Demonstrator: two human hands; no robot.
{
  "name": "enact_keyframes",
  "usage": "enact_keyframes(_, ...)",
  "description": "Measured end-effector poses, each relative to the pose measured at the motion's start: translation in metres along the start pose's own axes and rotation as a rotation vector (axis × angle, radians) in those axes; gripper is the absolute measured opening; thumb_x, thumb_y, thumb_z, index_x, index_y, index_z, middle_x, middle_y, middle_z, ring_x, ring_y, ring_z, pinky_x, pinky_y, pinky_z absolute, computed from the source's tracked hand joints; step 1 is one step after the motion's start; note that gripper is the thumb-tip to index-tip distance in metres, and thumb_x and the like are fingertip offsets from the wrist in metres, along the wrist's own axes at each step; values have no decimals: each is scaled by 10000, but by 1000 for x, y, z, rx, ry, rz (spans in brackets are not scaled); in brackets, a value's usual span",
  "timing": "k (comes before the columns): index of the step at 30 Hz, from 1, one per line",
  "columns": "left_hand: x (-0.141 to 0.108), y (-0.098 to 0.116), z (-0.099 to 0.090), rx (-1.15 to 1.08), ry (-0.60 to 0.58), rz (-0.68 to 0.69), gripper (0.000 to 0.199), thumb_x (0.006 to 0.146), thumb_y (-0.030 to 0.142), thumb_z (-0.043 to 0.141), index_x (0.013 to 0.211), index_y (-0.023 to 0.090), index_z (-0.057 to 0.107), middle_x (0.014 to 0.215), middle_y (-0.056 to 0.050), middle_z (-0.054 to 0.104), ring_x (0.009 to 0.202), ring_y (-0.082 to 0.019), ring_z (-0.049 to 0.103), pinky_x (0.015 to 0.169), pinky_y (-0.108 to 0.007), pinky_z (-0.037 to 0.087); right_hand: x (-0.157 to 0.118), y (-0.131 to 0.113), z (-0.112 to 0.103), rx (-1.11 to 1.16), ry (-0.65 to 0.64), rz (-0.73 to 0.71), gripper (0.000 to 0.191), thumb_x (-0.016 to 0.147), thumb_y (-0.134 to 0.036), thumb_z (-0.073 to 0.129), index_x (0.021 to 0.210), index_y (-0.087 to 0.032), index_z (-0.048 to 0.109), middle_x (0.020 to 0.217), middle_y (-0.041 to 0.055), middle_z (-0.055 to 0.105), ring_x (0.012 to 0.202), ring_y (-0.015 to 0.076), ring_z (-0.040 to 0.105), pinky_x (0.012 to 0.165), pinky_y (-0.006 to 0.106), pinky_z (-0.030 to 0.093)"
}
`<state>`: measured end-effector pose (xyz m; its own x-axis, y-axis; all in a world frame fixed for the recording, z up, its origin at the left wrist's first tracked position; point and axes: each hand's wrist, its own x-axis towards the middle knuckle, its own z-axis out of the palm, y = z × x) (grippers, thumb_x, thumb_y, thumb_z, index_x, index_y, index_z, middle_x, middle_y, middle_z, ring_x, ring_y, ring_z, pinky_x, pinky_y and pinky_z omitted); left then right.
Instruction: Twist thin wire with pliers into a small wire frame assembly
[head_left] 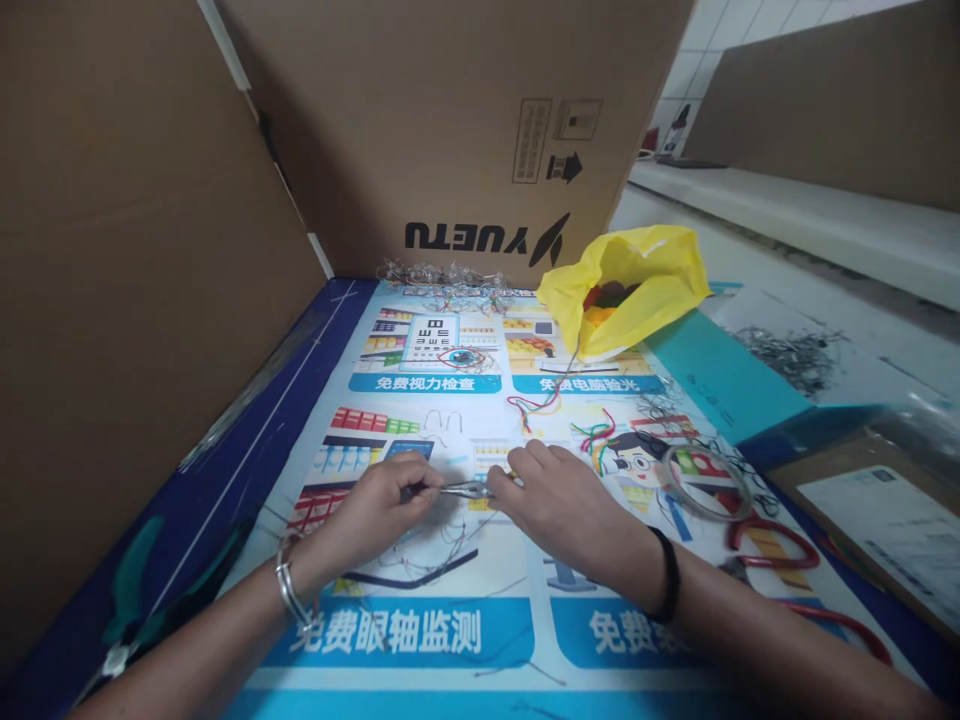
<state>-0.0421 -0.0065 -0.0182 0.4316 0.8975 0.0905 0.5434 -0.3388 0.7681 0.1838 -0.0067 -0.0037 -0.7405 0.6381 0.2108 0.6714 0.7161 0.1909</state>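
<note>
Both hands meet over the printed poster [510, 630] near the middle of the view. My left hand [397, 490] is closed on thin dark wire-like pieces, too small to make out. My right hand [540, 490] is closed at the other end of a small metallic piece [469, 489] that spans the gap between the hands; what its fingertips pinch is hidden. Thin wire [450, 550] lies in loose loops just below the hands. Red, green and yellow cords [534, 402] rest beyond my right hand.
Green-handled pliers [139, 590] lie at the lower left, red-handled scissors [772, 550] and a clear ring-shaped roll [705, 482] at the right. A yellow bag [675, 270] stands behind. Cardboard walls [450, 130] rise at the back and left.
</note>
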Motion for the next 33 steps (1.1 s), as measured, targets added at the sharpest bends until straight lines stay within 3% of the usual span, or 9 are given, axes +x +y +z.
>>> enact_keyframes(21,-1,3,0,69,-7,-48,163,792,155,466,706,171,603,708,-11,570,681,-142,531,632,-259,389,-3,-2,8,-2,-23,4,62,833,-151,511,883,-184,494,795,50,524,719,186,436,515,274,234)
enact_keyframes(24,0,3,0,75,-17,-51,167,799,163,461,710,171,602,709,-12,565,679,-142,528,626,-260,386,-2,-1,10,39,-26,23,33,844,-210,526,861,-192,504,787,42,534,715,184,449,512,267,239)
enact_keyframes(28,0,3,-1,38,-30,-47,164,811,162,453,737,172,600,731,-14,565,700,-140,528,647,-264,389,0,-1,12,163,-52,102,151,856,-348,519,825,-201,533,791,31,554,733,179,493,536,262,285)
enact_keyframes(33,0,6,-4,-15,-38,-61,147,806,157,463,734,176,589,738,-12,563,701,-135,524,654,-261,390,1,-1,11,322,-128,153,196,874,-370,482,853,-194,566,817,30,583,763,166,530,611,252,343)
